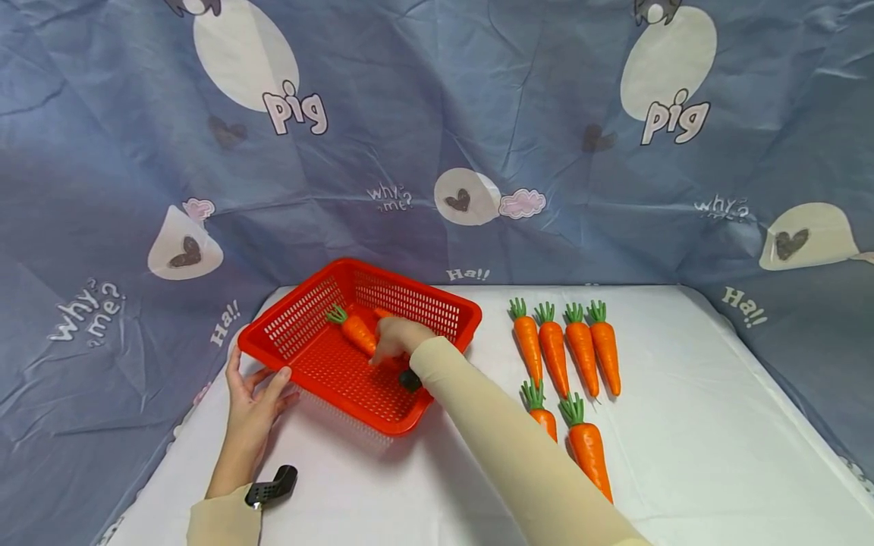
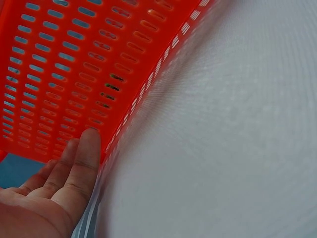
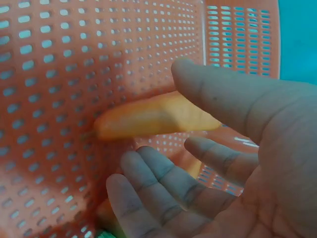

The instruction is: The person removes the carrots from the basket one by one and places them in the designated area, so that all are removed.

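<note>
A red plastic basket with slotted walls stands at the left of the table. My left hand is at its near left corner, thumb by the rim; in the left wrist view straight fingers touch the outer wall. Inside the basket is my right hand, next to an orange carrot with a green top. The right wrist view shows its thumb and fingers spread apart around a carrot, without closing on it. More orange shows below, partly hidden behind the fingers.
Right of the basket, a row of several carrots lies on the white table, green tops away from me. Two more carrots lie nearer, one partly behind my right sleeve. A blue printed cloth hangs behind and at the sides.
</note>
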The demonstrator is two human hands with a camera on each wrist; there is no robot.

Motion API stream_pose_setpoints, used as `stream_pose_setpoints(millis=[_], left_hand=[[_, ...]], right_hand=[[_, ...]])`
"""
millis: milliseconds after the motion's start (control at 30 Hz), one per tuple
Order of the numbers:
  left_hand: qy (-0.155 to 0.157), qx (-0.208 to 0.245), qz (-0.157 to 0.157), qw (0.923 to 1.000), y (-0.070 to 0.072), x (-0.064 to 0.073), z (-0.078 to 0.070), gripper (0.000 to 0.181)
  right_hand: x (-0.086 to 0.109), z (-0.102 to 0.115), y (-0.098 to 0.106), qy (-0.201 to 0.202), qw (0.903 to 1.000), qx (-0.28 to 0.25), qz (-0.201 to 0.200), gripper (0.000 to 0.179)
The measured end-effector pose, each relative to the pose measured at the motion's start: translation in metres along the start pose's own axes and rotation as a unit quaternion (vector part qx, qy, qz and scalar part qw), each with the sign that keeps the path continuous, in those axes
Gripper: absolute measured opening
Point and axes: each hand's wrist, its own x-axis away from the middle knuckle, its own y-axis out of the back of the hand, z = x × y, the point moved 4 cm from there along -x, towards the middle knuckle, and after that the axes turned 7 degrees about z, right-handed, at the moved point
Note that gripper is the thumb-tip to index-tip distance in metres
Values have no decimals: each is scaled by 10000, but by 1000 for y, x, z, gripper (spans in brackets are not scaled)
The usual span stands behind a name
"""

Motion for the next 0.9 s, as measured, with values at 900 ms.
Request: stream_pose_setpoints(millis=[900], left_hand=[[-49,-32,-41,10000,-1,2,1,100]], right_hand=[[-70,-14,-30,-780,9965,279,-69,16]])
